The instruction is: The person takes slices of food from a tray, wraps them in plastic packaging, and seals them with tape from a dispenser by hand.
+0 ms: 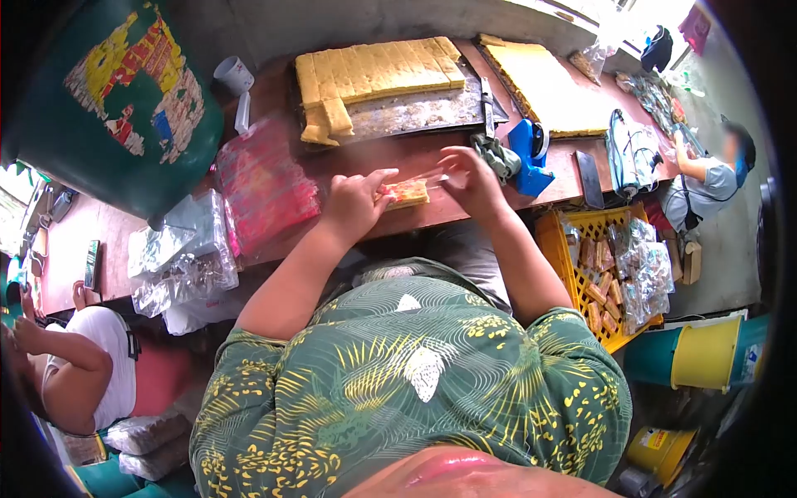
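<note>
My left hand (359, 197) is closed on the left end of a wrapped cake slice (408, 193), a flat yellow piece in clear plastic with red print. Just off the packet's right end, my right hand (475, 184) has its thumb and fingers curled in a pinch. A thin glint shows at those fingertips, too small to name. Behind my right hand stands a blue tape dispenser (530, 159). Beyond both hands, a tray (415, 116) carries a yellow sheet cake (378, 70) cut into strips, with some loose pieces at its front left corner.
A second sheet cake (552, 87) lies to the right. Left are red-printed wrappers (266, 183) and clear plastic bags (178, 241). A phone (589, 178) rests near the edge. A yellow crate (610, 332) holds wrapped pieces. One person (706, 187) sits right, another (91, 365) left.
</note>
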### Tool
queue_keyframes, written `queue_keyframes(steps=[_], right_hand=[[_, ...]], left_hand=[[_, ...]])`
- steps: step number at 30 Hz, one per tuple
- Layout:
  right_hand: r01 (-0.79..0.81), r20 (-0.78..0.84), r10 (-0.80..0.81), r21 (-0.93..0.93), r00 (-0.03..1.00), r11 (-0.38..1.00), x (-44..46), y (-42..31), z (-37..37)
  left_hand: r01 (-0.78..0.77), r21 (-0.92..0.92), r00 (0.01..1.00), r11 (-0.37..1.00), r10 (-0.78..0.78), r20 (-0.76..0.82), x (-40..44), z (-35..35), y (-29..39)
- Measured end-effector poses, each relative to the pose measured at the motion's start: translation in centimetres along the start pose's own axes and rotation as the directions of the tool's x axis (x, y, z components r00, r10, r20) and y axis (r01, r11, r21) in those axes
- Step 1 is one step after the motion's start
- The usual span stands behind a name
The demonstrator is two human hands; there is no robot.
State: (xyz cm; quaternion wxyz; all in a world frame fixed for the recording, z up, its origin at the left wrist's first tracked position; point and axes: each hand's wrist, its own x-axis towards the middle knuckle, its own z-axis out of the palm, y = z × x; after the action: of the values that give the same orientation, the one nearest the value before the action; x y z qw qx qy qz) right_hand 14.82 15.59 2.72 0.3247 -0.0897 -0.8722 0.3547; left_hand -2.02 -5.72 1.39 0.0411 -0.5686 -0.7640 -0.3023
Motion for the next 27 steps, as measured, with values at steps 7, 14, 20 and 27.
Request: queue_keyframes(steps=[7,14,20,27], right_hand=[[-0.193,-0.08,0.219,-0.803,0.972,0.563,-0.8,4.0,-5.8],[-0.057,0.004,0.12,-0.864,0.993,0.501,-0.9,7.2,-6.1],[-0.194,-0.084,0.208,-0.782,0.974,0.592,0.1,3.9,-6.4],[0.081,0.167,-0.064,-0.098,0.984,0.992,-0.2,-3.6,-2.2]], left_hand=[[-0.038,-0.086,0.993,0.996,0.028,-0.116,-0.8,0.2,-0.1],[-0.047,-0.119,0.993,0.992,0.033,-0.117,-0.7,0.1,-0.3],[-0.043,-0.111,0.995,0.993,0.032,-0.094,-0.6,0.0,-0.3],[-0.017,-0.129,0.998,0.992,0.01,-0.059,-0.2,-0.3,-0.1]])
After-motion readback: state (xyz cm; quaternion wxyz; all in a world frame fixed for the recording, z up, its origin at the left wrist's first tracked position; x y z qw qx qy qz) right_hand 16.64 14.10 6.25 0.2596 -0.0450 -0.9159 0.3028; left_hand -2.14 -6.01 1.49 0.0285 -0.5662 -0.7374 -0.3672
